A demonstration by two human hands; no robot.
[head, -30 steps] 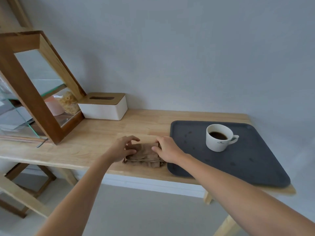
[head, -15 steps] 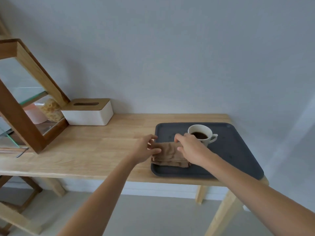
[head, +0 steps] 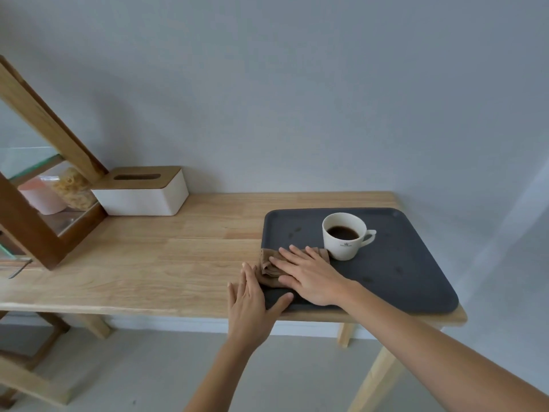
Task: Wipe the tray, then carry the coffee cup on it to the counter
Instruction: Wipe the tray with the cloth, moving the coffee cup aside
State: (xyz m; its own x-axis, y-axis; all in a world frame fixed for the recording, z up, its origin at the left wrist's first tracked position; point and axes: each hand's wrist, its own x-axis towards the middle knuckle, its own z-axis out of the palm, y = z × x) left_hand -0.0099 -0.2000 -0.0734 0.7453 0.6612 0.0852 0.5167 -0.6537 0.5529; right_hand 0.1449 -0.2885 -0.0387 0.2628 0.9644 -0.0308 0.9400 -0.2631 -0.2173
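Note:
A dark grey tray (head: 401, 263) lies on the right end of a wooden table (head: 166, 263). A white cup (head: 341, 242) with black coffee stands on the tray's far half, handle to the right. A folded brown cloth (head: 269, 264) rests on the tray's near left part. My right hand (head: 309, 275) lies flat on the cloth, fingers spread, pressing it down. My left hand (head: 252, 298) rests at the tray's near left corner, thumb on the tray's rim, fingers straight. Small dark spots show on the tray surface.
A white tissue box with a wooden lid (head: 142, 191) sits at the back left against the wall. A wood-and-glass display case (head: 38, 185) with food inside stands at the far left. The table ends just right of the tray.
The cloth went from the table onto the tray. My right hand has flattened on top of it, and my left hand has let go and moved to the tray's corner.

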